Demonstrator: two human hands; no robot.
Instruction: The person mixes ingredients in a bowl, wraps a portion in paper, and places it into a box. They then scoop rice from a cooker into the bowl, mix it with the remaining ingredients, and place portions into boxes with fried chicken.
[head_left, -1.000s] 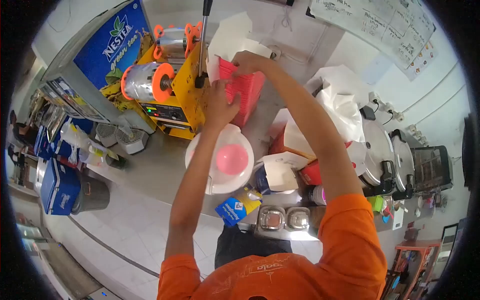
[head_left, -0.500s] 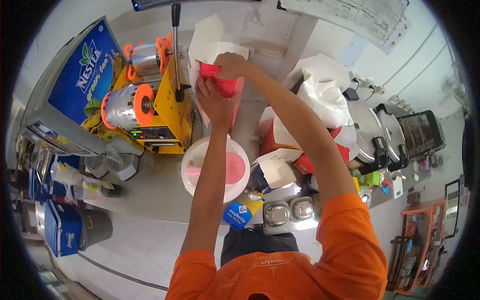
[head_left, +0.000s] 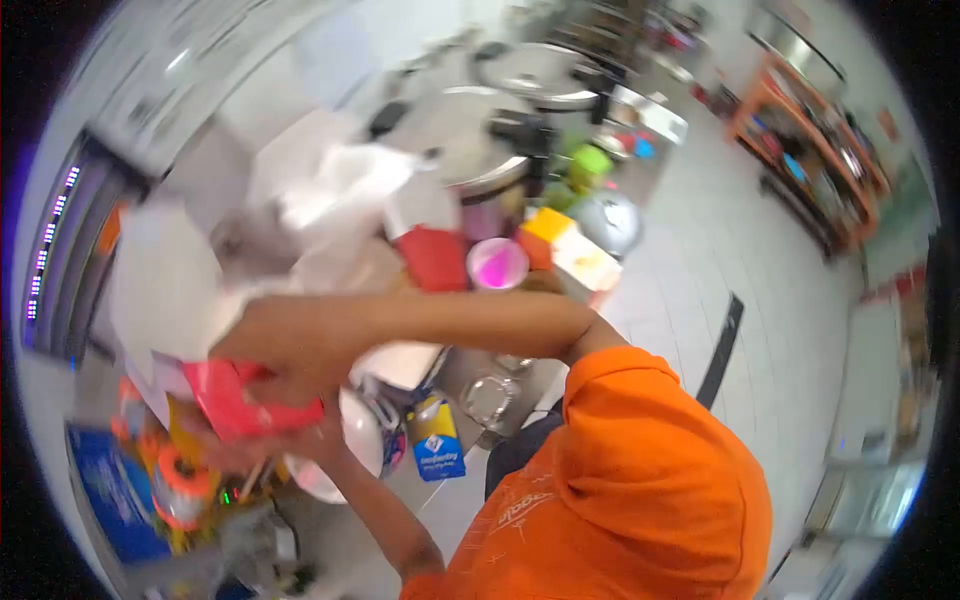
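The view is motion-blurred. My right hand (head_left: 275, 352) reaches across to the left and grips the top of a stack of red containers (head_left: 238, 405). My left hand (head_left: 300, 440) comes up from below and holds the same stack at its underside. White paper wrapping (head_left: 165, 290) stands just behind the stack. A white bowl (head_left: 352, 440) with pink contents sits right beside my left hand, partly hidden by my arm.
A blue packet (head_left: 437, 452) and metal tins (head_left: 488, 397) lie near the counter edge. Behind them are a red box (head_left: 435, 256), a pink cup (head_left: 497, 266), white bags (head_left: 340, 190) and cookers (head_left: 520, 75). The yellow sealing machine with its orange roll (head_left: 175, 492) is at lower left. An orange shelf (head_left: 805, 120) stands across the tiled floor.
The camera has swung hard, so the counter now sits rotated and blurred. Both hands have stayed on the red stack, which has come away from the white wrapping toward me.
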